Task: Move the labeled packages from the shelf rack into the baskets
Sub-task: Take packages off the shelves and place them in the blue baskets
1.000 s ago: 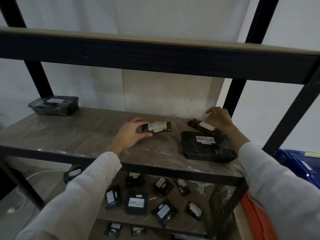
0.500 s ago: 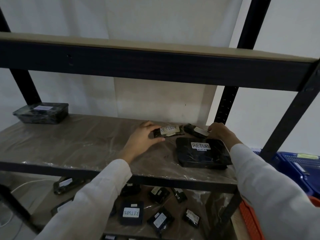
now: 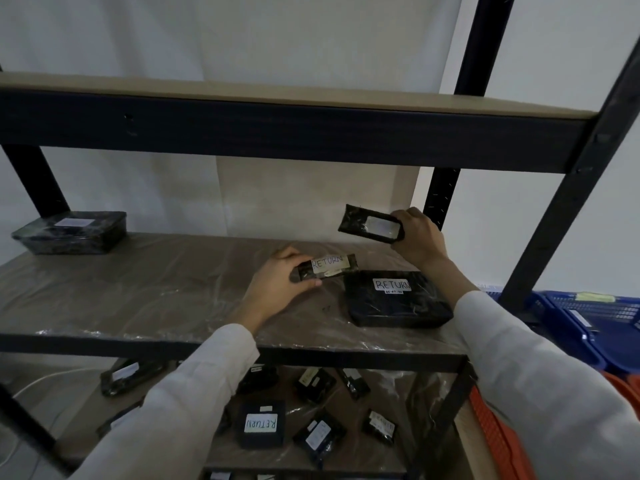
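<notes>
My left hand (image 3: 280, 282) grips a slim black package (image 3: 329, 266) with a white RETURN label, just above the middle shelf (image 3: 156, 292). My right hand (image 3: 417, 237) holds a second small black package (image 3: 370, 223) lifted off the shelf, its white label facing me. A larger black package (image 3: 394, 301) marked RETURN lies flat on the shelf between my arms. Another black package (image 3: 71, 232) with a white label sits at the shelf's far left. A blue basket (image 3: 595, 317) and an orange basket (image 3: 498, 431) stand to the right of the rack.
The lower shelf (image 3: 346, 459) carries several small black labelled packages, one (image 3: 261, 424) marked RETURN. The upper shelf beam (image 3: 277, 129) crosses overhead. Black uprights (image 3: 561, 199) frame the right side. A white cable (image 3: 38, 382) lies on the floor at left.
My right hand has lifted the small package off the back of the shelf and turned its label toward me. My left hand has kept its grip on the slim RETURN package.
</notes>
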